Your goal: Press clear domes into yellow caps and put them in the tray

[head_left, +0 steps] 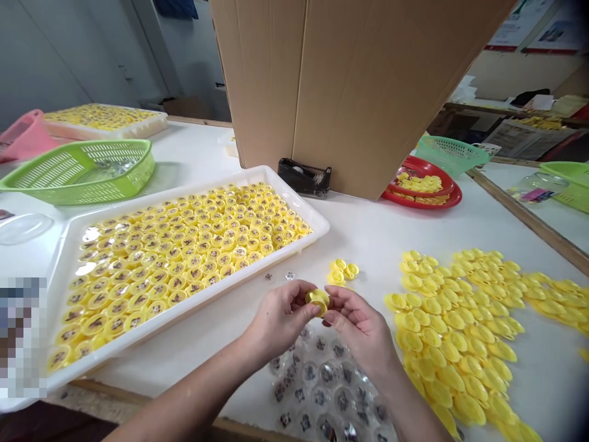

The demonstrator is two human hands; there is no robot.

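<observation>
Between the fingers of my left hand is a small yellow plastic piece, pinched by thumb and fingers. My right hand has its thumb and fingers closed at the right edge of the same piece. Beneath my hands lie many clear domes with small printed pictures. A few yellow pieces sit just beyond the hands. To the right spreads a large group of yellow pieces. On the left, a white tray holds rows of yellow pieces with pictures inside.
A tall cardboard box stands behind, with a black tape dispenser at its foot. Red plates hold yellow pieces. Green baskets and another filled tray are at the back left. Two small pictures lie near the white tray.
</observation>
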